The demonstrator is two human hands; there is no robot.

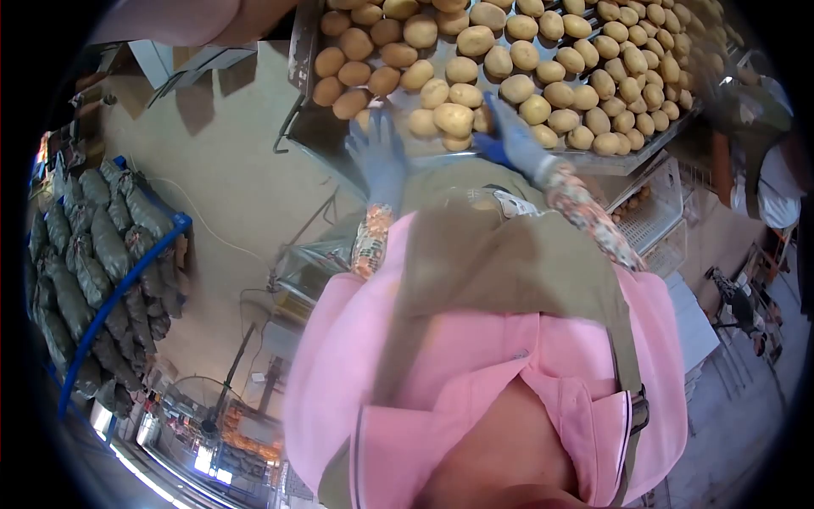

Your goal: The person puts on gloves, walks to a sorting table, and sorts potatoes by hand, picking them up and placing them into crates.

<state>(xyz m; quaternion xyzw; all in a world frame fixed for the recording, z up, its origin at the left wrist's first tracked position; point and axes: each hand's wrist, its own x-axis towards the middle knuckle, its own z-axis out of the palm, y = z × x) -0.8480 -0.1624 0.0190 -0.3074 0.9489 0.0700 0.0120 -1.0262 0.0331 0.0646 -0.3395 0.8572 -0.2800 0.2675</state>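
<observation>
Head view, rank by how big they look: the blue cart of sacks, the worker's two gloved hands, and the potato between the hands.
1. Blue cart of sacks
2. Left hand and right hand: they look alike, so tied; the right is blurred.
3. Potato between them

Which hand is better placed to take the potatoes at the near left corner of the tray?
Left. The left hand, fingers spread, lies at the near edge of the tray, right by the corner potatoes. The right hand is further along, with other potatoes between.
</observation>
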